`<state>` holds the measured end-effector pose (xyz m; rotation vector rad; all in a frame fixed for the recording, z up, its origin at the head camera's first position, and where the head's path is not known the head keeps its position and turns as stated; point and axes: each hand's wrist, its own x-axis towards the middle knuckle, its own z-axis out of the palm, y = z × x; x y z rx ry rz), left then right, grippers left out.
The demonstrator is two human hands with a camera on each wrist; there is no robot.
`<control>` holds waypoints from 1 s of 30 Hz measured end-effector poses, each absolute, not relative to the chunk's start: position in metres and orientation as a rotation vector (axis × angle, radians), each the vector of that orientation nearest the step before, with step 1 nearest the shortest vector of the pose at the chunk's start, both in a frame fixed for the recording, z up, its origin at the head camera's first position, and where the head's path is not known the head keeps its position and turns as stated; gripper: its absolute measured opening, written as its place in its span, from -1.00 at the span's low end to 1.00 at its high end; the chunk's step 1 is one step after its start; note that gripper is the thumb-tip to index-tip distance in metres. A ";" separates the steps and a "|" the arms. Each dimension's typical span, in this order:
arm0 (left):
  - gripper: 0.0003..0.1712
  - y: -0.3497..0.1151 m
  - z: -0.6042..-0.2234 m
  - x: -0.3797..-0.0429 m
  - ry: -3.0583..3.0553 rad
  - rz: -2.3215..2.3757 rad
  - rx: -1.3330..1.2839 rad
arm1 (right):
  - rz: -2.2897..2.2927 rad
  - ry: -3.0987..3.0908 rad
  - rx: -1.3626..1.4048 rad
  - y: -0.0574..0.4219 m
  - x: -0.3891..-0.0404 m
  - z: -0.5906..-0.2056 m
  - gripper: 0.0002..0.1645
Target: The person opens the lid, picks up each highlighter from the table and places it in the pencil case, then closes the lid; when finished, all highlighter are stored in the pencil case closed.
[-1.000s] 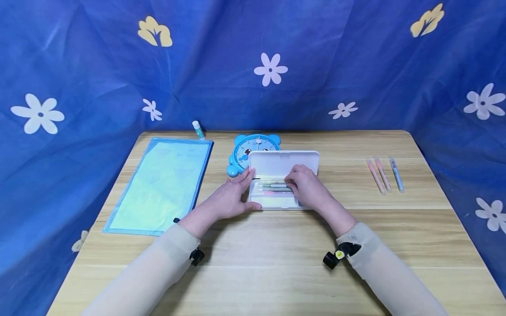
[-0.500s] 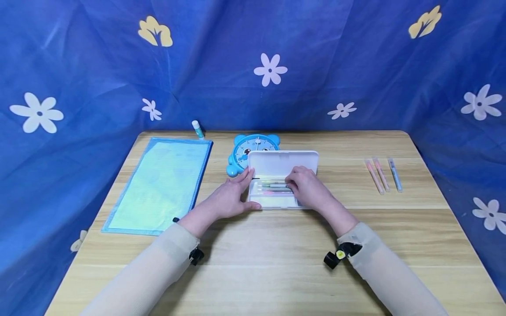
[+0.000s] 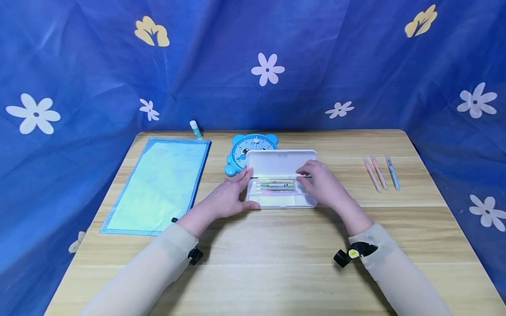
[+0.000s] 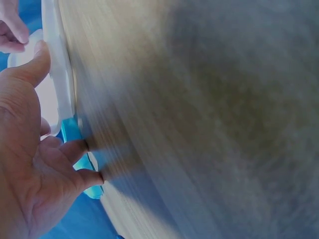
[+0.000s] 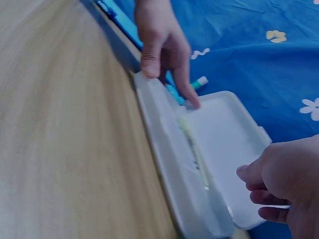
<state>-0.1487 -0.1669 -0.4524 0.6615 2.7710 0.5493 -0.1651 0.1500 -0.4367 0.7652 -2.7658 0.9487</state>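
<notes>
A white pencil case [image 3: 281, 161] lies with its lid raised, and several pens [image 3: 278, 185] rest in its tray. My left hand [image 3: 226, 199] grips the case across its left end, thumb at the front corner and fingers toward the hinge side. My right hand [image 3: 326, 186] hovers over the right end of the tray near the lid, its fingers loosely bent and holding nothing. From the right wrist view, the thumb and fingers of that hand [image 5: 294, 181] overlap the lid's edge, and a pale yellow-green pen [image 5: 194, 149] shows inside the case.
Behind the case stands a blue animal-shaped clock [image 3: 237, 153]. A blue-edged mesh pouch [image 3: 158, 186] lies left, with a glue stick [image 3: 195, 130] beyond it. To the right are two pink pens [image 3: 372, 175] and a blue pen [image 3: 393, 174] on the wooden table [image 3: 269, 272].
My right hand has let go of the pens in the tray and moved slightly right. The left hand keeps its hold on the case's left end.
</notes>
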 end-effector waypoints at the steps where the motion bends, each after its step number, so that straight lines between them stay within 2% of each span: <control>1: 0.34 -0.167 -0.452 -0.149 2.771 0.550 0.660 | 0.963 -2.754 0.756 0.153 -0.165 -0.435 -0.80; 18: 0.34 -0.168 -0.452 -0.148 2.780 0.554 0.678 | 0.939 -2.626 0.497 0.236 -0.154 -0.414 -0.82; 30: 0.33 -0.167 -0.452 -0.148 2.781 0.555 0.685 | 0.911 -2.711 0.211 0.301 -0.147 -0.424 -0.74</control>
